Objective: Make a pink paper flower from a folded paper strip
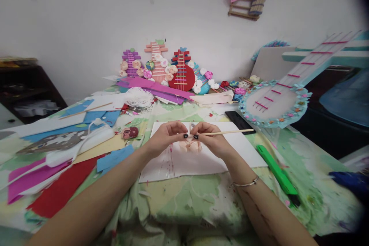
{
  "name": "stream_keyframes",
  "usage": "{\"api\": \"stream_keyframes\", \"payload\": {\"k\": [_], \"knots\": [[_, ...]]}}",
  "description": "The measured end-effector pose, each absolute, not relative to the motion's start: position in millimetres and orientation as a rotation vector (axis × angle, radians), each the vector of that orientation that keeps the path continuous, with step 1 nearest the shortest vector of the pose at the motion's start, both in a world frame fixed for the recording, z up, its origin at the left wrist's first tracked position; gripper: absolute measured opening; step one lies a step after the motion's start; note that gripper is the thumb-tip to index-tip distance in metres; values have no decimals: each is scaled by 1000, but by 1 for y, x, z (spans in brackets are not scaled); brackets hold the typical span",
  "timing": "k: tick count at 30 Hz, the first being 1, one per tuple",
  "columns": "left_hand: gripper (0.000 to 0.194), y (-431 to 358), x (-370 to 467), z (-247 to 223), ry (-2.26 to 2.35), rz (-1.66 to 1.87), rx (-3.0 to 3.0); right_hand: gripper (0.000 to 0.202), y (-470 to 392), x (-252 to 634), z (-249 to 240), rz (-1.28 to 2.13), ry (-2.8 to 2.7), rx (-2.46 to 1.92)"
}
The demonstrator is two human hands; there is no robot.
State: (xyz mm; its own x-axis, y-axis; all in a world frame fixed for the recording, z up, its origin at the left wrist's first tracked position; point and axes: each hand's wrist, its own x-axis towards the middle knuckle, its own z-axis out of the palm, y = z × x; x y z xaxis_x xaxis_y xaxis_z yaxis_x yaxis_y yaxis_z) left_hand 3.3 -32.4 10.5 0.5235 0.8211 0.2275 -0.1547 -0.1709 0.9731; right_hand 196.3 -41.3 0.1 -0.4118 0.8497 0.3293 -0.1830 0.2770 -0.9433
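Note:
My left hand (168,137) and my right hand (212,140) meet in the middle, thumbs and fingers closed in a pinch. Between and just below their fingertips hangs a peach paper flower (190,146). Both hands grip its narrow top end, which the fingers partly hide. A thin wooden stick (230,132) runs out to the right from the fingers of my right hand. Beneath the hands lies a white sheet of paper (206,167), marked with reddish streaks on its left side.
A green utility knife (278,173) and black phone (238,121) lie to the right, near a light-blue craft instrument (273,102). Coloured sheets, including a red one (65,188), cover the left. White string (140,98) and decorated paper instruments (181,77) are at the back.

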Motion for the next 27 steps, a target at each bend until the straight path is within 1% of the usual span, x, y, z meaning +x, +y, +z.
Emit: {"api": "stream_keyframes", "payload": {"k": [8, 27], "knots": [[19, -32, 4, 9, 600, 978, 1506, 18, -41, 194, 0, 1309, -1592, -662], [17, -33, 3, 9, 599, 977, 1495, 16, -41, 196, 0, 1359, -1568, -647]]}}
